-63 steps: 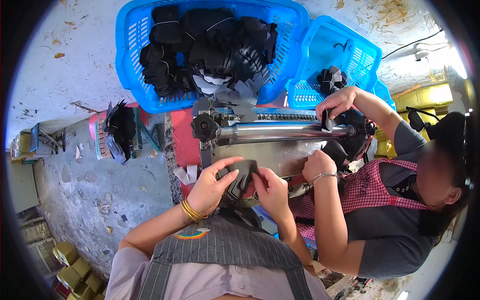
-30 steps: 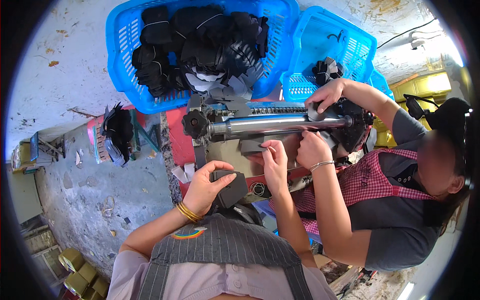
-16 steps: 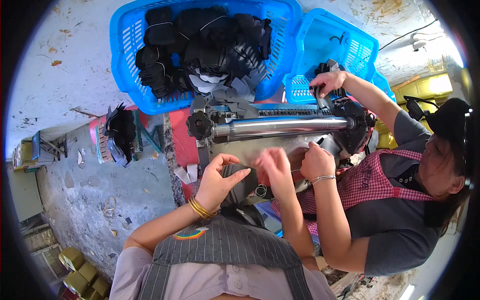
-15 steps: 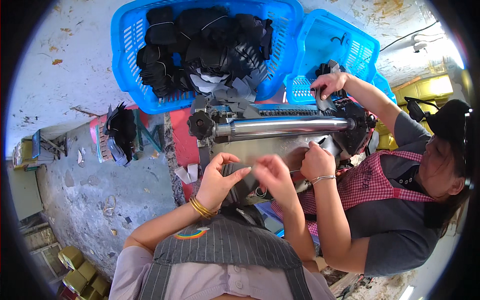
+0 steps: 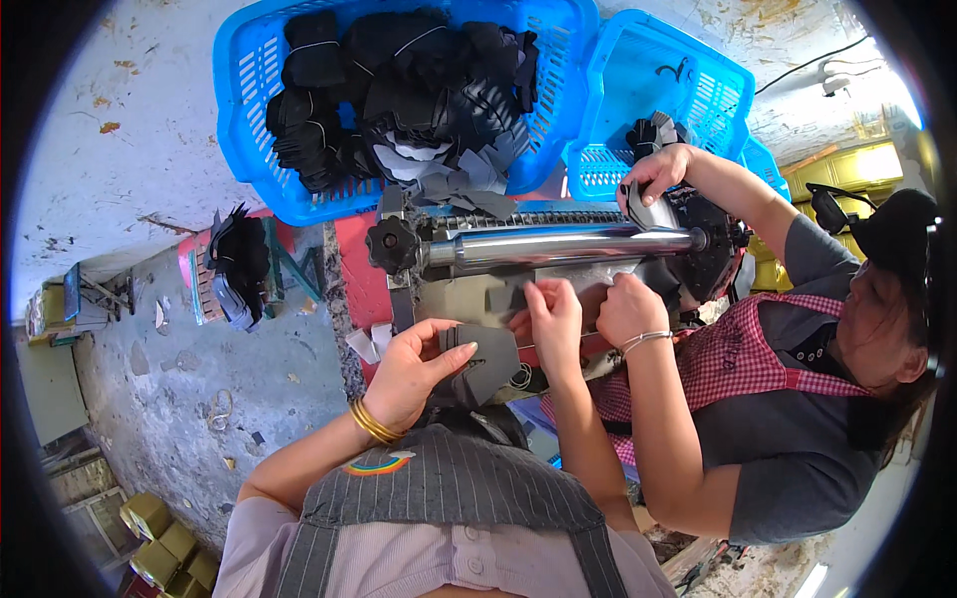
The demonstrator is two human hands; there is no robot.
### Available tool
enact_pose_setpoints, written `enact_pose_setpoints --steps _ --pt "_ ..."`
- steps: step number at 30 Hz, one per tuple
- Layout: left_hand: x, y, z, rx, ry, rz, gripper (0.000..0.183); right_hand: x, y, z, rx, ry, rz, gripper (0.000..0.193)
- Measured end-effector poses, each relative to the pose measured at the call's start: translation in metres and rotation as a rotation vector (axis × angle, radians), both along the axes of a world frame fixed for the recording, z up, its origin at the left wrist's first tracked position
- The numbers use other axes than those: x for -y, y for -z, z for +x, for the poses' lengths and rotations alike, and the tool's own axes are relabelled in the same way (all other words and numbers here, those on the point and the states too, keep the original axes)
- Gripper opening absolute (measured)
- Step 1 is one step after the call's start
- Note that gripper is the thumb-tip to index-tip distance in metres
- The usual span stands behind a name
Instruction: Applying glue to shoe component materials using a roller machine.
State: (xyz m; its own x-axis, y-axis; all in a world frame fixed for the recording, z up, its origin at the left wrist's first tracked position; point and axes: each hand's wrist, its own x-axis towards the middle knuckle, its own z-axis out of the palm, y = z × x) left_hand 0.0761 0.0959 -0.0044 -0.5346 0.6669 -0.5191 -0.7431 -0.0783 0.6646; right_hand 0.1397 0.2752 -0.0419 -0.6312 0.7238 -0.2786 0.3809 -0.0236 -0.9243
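My left hand point(image 5: 407, 374), with gold bangles at the wrist, pinches a small stack of dark grey sheet pieces point(image 5: 485, 361) between thumb and fingers, held in front of my apron. To its right and a little farther off, my right hand point(image 5: 554, 324) is over the metal plate point(image 5: 446, 303) of a roller machine. Its fingers are pinched together at the edge of a single dark grey piece point(image 5: 506, 295). Just beyond lies the shiny steel roller point(image 5: 573, 246). A loop of pale cord point(image 5: 520, 376) hangs beside the stack.
A co-worker on the right has one hand point(image 5: 635, 317) near the plate and the other point(image 5: 660, 181) holding pieces beyond the roller. A large blue basket point(image 5: 242, 130) of black bundles and a smaller blue basket point(image 5: 733, 95) stand behind. A black knob point(image 5: 392, 246) juts out at the roller's left end.
My right hand has moved away from the stack, out to the plate, and is at a piece there. The left hand has lowered slightly, with the stack turned flatter into view.
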Motion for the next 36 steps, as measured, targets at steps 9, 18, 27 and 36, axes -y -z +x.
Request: enact_pose_setpoints --steps 9,18,27,36 --pt "-0.005 0.005 0.0 0.07 -0.096 0.013 0.025 0.018 -0.025 0.033 -0.007 -0.399 0.038 0.008" --pt "0.002 0.001 0.001 0.074 -0.083 -0.029 0.027 0.013 0.001 0.032 0.055 -0.244 0.253 0.01" --pt "-0.007 0.006 0.003 0.033 -0.179 -0.096 0.026 0.009 -0.035 0.017 0.048 -0.307 -0.283 0.013" --pt "-0.005 0.0 0.002 0.015 -0.135 -0.128 0.019 -0.003 -0.007 0.013 -0.047 -0.129 -0.293 0.01"
